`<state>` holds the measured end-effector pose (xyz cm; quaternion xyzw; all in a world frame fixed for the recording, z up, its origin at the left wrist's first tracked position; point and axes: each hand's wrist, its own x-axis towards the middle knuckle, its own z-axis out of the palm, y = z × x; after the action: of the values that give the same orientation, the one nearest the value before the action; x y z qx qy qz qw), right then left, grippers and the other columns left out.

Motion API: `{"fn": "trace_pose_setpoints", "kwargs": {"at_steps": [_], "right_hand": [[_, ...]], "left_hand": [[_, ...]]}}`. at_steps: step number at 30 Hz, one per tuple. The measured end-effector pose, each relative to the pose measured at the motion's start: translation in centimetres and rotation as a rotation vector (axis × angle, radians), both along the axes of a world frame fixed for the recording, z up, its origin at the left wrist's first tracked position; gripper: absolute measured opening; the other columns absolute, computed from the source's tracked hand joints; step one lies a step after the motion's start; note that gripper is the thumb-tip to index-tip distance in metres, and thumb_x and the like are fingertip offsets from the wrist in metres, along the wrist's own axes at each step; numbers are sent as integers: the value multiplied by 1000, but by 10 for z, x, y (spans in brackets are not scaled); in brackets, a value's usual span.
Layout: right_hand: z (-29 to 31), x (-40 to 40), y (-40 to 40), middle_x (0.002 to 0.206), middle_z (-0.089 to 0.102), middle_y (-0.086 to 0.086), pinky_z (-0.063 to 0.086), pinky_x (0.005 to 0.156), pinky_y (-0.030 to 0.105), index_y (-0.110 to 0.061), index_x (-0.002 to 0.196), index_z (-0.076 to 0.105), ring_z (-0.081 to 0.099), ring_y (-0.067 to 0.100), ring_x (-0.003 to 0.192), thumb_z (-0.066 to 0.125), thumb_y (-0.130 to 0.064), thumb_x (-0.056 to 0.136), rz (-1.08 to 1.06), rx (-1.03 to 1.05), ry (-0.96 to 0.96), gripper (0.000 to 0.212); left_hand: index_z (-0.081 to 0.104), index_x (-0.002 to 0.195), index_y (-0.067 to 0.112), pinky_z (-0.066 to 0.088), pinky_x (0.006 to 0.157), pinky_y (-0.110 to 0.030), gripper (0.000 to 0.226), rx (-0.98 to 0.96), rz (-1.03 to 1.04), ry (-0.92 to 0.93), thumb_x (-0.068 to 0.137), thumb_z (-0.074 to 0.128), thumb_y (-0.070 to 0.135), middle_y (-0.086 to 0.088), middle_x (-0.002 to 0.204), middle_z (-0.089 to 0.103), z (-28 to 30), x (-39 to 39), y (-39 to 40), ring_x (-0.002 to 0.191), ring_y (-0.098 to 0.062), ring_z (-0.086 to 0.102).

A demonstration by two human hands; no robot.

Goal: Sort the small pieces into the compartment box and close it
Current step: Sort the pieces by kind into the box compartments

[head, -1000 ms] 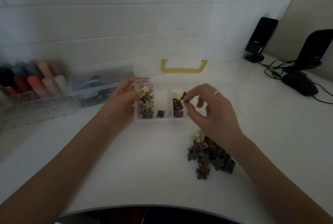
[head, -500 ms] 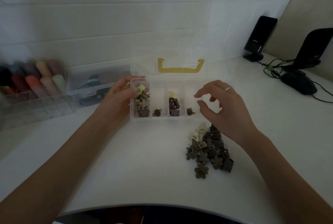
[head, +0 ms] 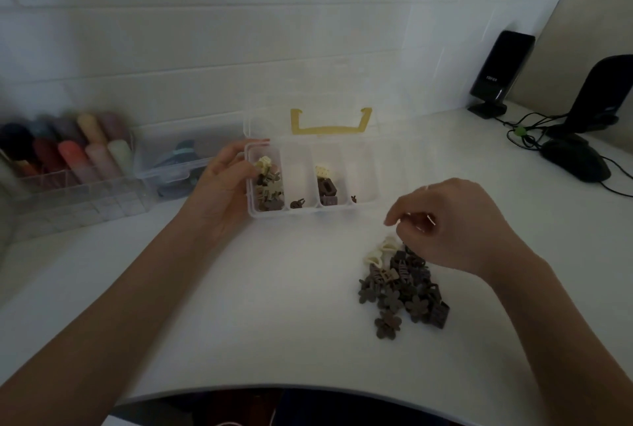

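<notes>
The clear compartment box (head: 310, 214) lies open on the white table, its lid with a yellow handle (head: 330, 124) tipped back. My left hand (head: 222, 182) grips the box's left wall, thumb over the rim. The leftmost compartment holds several mixed pieces (head: 269, 185), the second a single dark piece (head: 297, 203), the third cream and brown pieces (head: 327, 185), and the fourth one small dark piece (head: 353, 199). A pile of brown flower and block pieces (head: 400, 292) lies in front right of the box. Over its far edge hovers my right hand (head: 452, 223), fingers loosely curled down by the cream pieces (head: 380, 251), nothing visibly held.
At the left stands a clear organiser with coloured rolls (head: 68, 158), beside a second clear box (head: 178, 158). Two black speakers (head: 500, 76), a mouse (head: 575, 158) and cables (head: 524, 127) occupy the back right. The table's curved front edge (head: 274, 388) is close to me.
My right hand let a dark piece go into the fourth compartment, then drew back and down to the pile. My left hand stayed on the box.
</notes>
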<state>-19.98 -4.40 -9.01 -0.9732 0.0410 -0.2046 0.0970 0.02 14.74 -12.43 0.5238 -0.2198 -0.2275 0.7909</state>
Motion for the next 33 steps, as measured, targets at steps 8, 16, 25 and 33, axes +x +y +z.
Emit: {"fn": "trace_pose_setpoints", "kwargs": {"at_steps": [8, 16, 25, 33], "right_hand": [[-7, 4, -4, 56, 52, -16, 36, 53, 18, -38, 87, 70, 50, 0, 56, 56, -44, 81, -69, -55, 291, 16], [-11, 7, -5, 59, 57, -12, 34, 52, 14, -34, 79, 70, 50, 8, 53, 65, -39, 81, 2, 162, 150, 7], [-12, 13, 6, 90, 68, -16, 41, 53, 12, -23, 82, 71, 61, 11, 70, 69, -22, 81, -29, 424, -270, 2], [-17, 15, 10, 90, 68, -13, 40, 55, 13, -21, 78, 61, 60, 11, 66, 72, -18, 80, -9, 598, -270, 11]], "left_hand": [[59, 93, 16, 56, 58, -28, 38, 4, 45, 37, 82, 37, -14, 4, 77, 69, 1, 1, -2, 69, -10, 65], [57, 96, 15, 57, 57, -31, 40, -4, -20, 46, 81, 34, -14, 4, 76, 69, 4, -1, 0, 70, -11, 66], [57, 96, 14, 55, 56, -28, 43, -11, -99, 16, 79, 30, -15, 2, 78, 69, 4, -4, 0, 70, -12, 67], [58, 100, 13, 57, 65, -34, 41, -13, -182, 3, 79, 36, -15, -2, 86, 69, -2, -2, -1, 78, -16, 67]]}}
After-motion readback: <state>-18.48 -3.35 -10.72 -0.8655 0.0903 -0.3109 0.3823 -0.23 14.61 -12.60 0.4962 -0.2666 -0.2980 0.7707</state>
